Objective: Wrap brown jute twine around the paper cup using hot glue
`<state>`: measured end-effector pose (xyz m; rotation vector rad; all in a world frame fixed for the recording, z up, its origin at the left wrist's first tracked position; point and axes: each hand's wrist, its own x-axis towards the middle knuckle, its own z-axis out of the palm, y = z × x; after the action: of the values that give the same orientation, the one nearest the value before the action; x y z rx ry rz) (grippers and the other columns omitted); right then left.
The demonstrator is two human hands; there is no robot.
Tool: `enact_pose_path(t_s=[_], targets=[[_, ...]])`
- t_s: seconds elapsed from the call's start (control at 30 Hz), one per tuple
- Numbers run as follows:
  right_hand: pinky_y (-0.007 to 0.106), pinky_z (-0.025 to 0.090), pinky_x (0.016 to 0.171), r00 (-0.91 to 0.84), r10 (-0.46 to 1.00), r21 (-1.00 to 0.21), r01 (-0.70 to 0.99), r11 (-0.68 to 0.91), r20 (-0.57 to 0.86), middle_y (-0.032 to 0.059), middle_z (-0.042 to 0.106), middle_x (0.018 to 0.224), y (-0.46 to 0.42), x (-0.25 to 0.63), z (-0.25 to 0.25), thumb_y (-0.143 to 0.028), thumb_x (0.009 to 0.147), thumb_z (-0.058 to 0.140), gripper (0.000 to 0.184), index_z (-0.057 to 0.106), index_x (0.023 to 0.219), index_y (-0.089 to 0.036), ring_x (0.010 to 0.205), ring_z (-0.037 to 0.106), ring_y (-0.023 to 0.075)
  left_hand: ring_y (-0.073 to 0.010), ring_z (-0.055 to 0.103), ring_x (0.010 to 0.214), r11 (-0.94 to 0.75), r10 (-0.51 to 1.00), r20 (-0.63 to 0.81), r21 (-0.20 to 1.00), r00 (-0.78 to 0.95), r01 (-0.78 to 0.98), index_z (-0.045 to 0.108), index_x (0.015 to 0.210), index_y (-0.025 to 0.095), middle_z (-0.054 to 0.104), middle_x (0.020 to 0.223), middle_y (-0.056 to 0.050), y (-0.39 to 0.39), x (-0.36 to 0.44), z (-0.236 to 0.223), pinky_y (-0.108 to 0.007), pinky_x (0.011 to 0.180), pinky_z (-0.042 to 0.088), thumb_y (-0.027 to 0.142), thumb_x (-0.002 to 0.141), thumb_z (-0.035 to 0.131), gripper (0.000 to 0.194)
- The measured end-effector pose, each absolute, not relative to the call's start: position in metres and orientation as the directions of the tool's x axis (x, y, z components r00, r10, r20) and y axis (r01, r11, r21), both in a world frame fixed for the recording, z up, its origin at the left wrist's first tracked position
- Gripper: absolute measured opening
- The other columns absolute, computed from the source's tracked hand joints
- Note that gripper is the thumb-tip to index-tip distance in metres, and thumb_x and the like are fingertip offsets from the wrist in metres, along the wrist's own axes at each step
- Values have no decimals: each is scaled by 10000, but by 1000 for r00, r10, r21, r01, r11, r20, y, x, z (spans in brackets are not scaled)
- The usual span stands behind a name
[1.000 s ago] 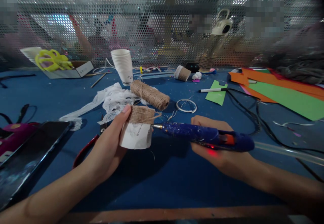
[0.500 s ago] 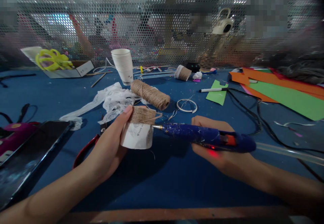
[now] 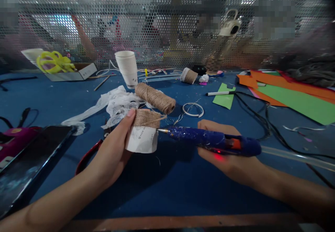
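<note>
My left hand [image 3: 115,148] is closed on a small white paper cup [image 3: 142,140], its upper part wrapped in brown jute twine [image 3: 146,118]. A loose twine end sticks out to the right of the wrap. My right hand [image 3: 222,137] grips a blue hot glue gun [image 3: 204,137] with a red light showing underneath. Its metal nozzle tip is at the cup's right side, just under the twine edge; whether it touches I cannot tell. A clear glue stick [image 3: 295,158] runs out of the gun's back. Behind the cup lies a spool of jute twine [image 3: 155,98].
White lace ribbon [image 3: 117,102], red-handled pliers or scissors [image 3: 89,157] and a phone [image 3: 34,162] lie to the left. Stacked paper cups [image 3: 127,69] stand behind. A white ring [image 3: 193,109], a marker [image 3: 221,93], black cable [image 3: 251,108] and coloured paper [image 3: 295,99] lie right.
The cup has tilted and turned slightly in my left hand, its twine end shifting up a little. The glue gun's rear has shifted slightly left, its nozzle staying by the twine edge.
</note>
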<state>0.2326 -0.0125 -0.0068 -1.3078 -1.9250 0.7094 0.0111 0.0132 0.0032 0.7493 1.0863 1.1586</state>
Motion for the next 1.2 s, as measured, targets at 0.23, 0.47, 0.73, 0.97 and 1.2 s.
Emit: enact_pose_path(t_s=[0.23, 0.47, 0.73, 0.97, 1.2], targets=[[282, 288, 502, -254, 944, -763, 561, 321, 211, -44, 415, 600, -14, 232, -7, -160, 787, 556, 271, 348, 631, -239, 544, 370, 124, -265, 687, 1110, 329, 938, -348, 882, 6, -337, 770, 1079, 197, 779, 1135, -63, 16, 13, 4, -217, 703, 565, 390, 843, 691, 315], [277, 286, 477, -247, 930, -750, 551, 365, 271, -48, 416, 586, -11, 233, -9, -187, 768, 557, 246, 366, 621, -234, 523, 369, 113, -236, 721, 960, 290, 950, -312, 885, -2, -364, 745, 1144, 182, 784, 1092, -70, 15, 10, 0, -245, 728, 581, 391, 883, 661, 345], [275, 296, 481, -243, 940, -766, 548, 336, 239, -51, 436, 588, -9, 234, -9, -167, 755, 544, 207, 391, 630, -230, 525, 388, 114, -227, 723, 687, 260, 963, -269, 920, 9, -294, 699, 1200, 159, 779, 968, -99, 14, 9, 4, -283, 502, 566, 428, 947, 542, 402], [285, 298, 481, -248, 936, -752, 559, 349, 250, -49, 441, 589, -11, 232, -8, -172, 757, 547, 212, 394, 622, -231, 521, 387, 116, -203, 719, 720, 261, 960, -278, 922, -19, -287, 702, 1197, 206, 779, 1017, -65, 13, 8, 0, -257, 535, 570, 448, 909, 617, 386], [286, 297, 489, -257, 931, -744, 562, 361, 258, -40, 438, 596, -11, 233, -9, -183, 763, 548, 225, 382, 621, -235, 534, 386, 122, -260, 722, 975, 307, 945, -327, 900, -14, -311, 723, 1195, 208, 776, 1096, -71, 15, 8, -3, -267, 722, 591, 428, 869, 668, 397]])
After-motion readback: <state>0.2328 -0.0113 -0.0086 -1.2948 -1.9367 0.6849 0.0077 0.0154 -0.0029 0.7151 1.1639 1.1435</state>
